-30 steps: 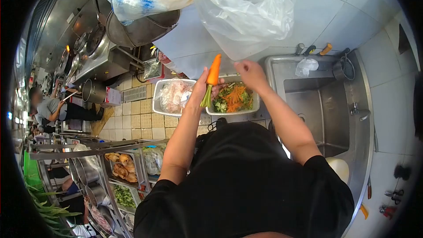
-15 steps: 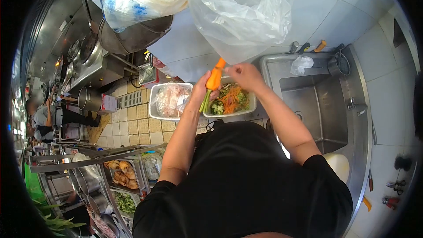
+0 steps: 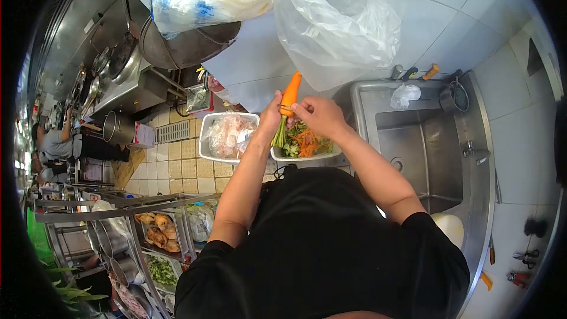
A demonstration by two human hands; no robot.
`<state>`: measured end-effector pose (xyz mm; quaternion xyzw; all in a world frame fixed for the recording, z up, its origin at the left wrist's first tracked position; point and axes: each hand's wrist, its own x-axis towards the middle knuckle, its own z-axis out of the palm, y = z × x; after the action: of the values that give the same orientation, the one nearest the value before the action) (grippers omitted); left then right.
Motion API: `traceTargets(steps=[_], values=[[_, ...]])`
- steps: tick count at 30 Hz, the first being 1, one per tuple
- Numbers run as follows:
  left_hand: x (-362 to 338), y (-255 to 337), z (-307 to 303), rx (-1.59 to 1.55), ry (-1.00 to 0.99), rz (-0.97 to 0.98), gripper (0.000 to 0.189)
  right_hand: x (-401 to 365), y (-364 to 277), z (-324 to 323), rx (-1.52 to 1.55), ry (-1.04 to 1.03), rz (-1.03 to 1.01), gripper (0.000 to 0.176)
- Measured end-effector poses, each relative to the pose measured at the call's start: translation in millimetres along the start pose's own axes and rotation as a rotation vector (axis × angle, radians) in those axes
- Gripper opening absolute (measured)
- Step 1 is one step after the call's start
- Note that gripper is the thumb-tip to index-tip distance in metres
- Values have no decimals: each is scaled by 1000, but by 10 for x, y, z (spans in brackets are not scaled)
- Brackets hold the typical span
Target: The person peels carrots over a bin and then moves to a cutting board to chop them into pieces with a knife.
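Observation:
My left hand (image 3: pixel 271 114) is wrapped round the lower part of an orange carrot (image 3: pixel 290 92), its tip pointing up and its green stems (image 3: pixel 280 133) hanging down. My right hand (image 3: pixel 319 116) touches the carrot's lower end with its fingertips; a thin dark object crosses the carrot there, too small to make out. Below both hands is a white tub (image 3: pixel 322 156) with orange shreds and green vegetable pieces. Beside it stands another white tub (image 3: pixel 204 136) holding pale food in clear plastic.
A steel sink (image 3: pixel 419 159) is on the right, with handled tools and a small pot (image 3: pixel 455 95) behind it. Large plastic bags (image 3: pixel 339 23) hang at the top. Shelves with trays of food (image 3: pixel 160 233) stand lower left. A person (image 3: pixel 65 143) is at far left.
My right hand has come down from beside the carrot's upper part to its lower end. The carrot stays in my left hand, now more fully visible. The whole view has shifted slightly.

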<state>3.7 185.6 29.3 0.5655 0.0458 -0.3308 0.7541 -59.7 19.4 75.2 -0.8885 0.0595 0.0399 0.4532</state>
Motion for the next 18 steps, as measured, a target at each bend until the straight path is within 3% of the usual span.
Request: traceTargets(steps=[2,5,8,12,15,18], values=[[-66,42,-58,35,-201,15,51,91,129,16,15,132,-48,45],[54,-137,-245,-54,-297,28,50,475,663,114,182,262,-169,45],[-64,-101,-313,-66,-418,4,50,660,858,-99,124,408,-67,45],[2,-151,-339,-114,-383,-10,54,695,1003,-159,169,375,36,45],[-67,-93,-128,-225,-237,20,59,405,699,-37,250,362,31,46],[68,-160,-133,-338,-139,-23,58,32,213,62,105,293,-70,44]])
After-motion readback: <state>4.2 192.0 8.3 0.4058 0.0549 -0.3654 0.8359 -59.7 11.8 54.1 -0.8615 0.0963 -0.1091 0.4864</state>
